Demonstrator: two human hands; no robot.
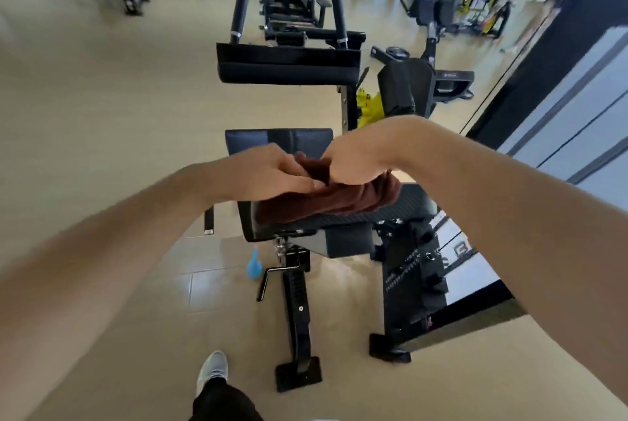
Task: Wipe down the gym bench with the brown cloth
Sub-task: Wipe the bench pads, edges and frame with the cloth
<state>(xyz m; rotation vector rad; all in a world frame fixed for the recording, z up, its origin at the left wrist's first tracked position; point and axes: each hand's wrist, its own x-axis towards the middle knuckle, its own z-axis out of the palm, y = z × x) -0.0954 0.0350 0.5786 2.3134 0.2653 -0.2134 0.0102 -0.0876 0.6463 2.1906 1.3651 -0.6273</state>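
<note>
A black padded gym bench [413, 201] stands in front of me, its seat pad nearest and a second pad [268, 140] just beyond. The brown cloth [326, 204] lies bunched on the seat pad. My left hand [268, 172] pinches the cloth's upper folds from the left. My right hand [356, 162] grips the same bunch from the right, fingers curled into the fabric. Both hands meet over the middle of the pad.
A higher black pad [289, 67] with two upright roller handles stands farther back. A blue spray bottle [254, 267] sits on the tiled floor under the bench. An exercise bike [418, 80] and a yellow object [368, 108] are at right. My shoe [212, 369] is below.
</note>
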